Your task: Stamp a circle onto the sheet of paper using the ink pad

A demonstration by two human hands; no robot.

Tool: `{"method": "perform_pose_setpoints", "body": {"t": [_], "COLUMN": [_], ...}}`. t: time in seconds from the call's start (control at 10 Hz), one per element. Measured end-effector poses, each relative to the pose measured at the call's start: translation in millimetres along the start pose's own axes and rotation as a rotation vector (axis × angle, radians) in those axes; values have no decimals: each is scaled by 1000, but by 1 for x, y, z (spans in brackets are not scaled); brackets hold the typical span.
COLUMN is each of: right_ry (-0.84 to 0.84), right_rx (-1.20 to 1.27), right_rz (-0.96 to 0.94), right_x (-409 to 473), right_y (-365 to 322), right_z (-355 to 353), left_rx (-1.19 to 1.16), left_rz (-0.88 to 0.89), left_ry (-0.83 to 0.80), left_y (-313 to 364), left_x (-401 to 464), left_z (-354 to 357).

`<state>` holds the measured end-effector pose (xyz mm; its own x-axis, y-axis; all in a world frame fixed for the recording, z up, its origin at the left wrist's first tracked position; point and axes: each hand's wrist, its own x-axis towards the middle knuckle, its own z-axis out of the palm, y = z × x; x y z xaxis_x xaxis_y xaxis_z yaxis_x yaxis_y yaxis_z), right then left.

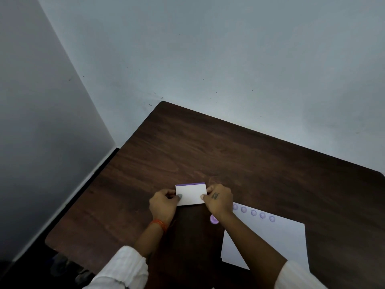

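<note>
White sleeves (123,268) come in closest at the bottom, both forearms reaching out over the dark wood desk (208,147). Both hands are on the ink pad (190,195), a small white-lidded box with a purple strip showing along its far edge. The left hand (163,203) pinches its left end with the thumb lying on top of the lid, and the right hand (218,200) pinches the right end the same way, so both are curled shut around the box with nothing else in them. An orange band (159,224) sits on the left wrist.

Just under the right wrist, a small round purple stamp (214,219) pokes out, resting on the desk right by the corner of the sheet of paper (270,243). The sheet lies off to the right of the right hand and nearer the body, with a row of purple circles (253,212) already along its far edge.

My read is this is the lid step, opening or closing the pad; I honestly can't tell which, since the lid looks flat down. If it's opening, I'd keep one hand pressing the base onto the desk and lift the lid with the other thumb, slowly, so the box doesn't jump and smear ink. Keep fingertips off the inked face. Also mind the right forearm, it's hovering over the stamp and the paper corner, so an elbow drag could shift the sheet.
</note>
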<state>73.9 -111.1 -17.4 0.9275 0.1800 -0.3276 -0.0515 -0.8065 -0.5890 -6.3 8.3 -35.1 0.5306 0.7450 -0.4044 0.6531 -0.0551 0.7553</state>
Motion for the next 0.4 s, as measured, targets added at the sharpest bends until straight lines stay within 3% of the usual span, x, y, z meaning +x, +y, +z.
{"method": "perform_pose_setpoints", "body": {"t": [0.3,0.4], "right_ry": [-61,114], "right_rx": [-115,-17], "right_rz": [-82,-191], "right_x": [-5,-11], "right_y": [-4,-1], "right_z": [-7,-16], "left_rx": [58,194], "left_rz": [-4,169], "left_ry": [-51,63], "left_y": [3,12], "left_x": [5,-1], "left_z": [-4,-9]}}
